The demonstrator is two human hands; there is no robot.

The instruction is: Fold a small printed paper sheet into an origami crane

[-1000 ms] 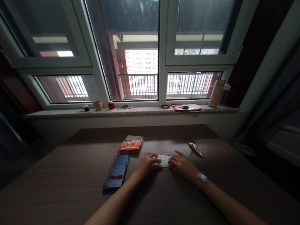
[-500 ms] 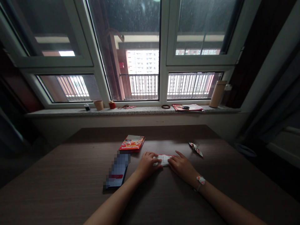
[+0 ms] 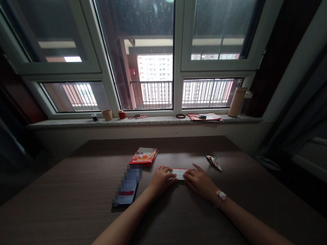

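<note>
A small white piece of paper (image 3: 180,174) with printed marks and a red far edge lies low over the table between my hands. The fingers and thumb of my left hand (image 3: 161,178) are closed on its left end. At the right end, my right hand (image 3: 200,180) grips it with bent fingers, one finger sticking out away from the rest. Both hands partly cover the paper's ends. A bracelet with a pale floral charm (image 3: 221,195) is on my right wrist.
Red-orange printed booklets (image 3: 143,157) lie beyond my left hand. Nearer sits a dark phone-like slab (image 3: 127,190), partly pixelated. A crumpled wrapper (image 3: 214,162) rests to the right on the brown table (image 3: 76,183). The windowsill holds a tan bottle (image 3: 237,102) and a cup (image 3: 107,115).
The paper now looks flatter and smoother between my fingers. My right hand and wrist have shifted slightly to the right; my left hand is nearly still.
</note>
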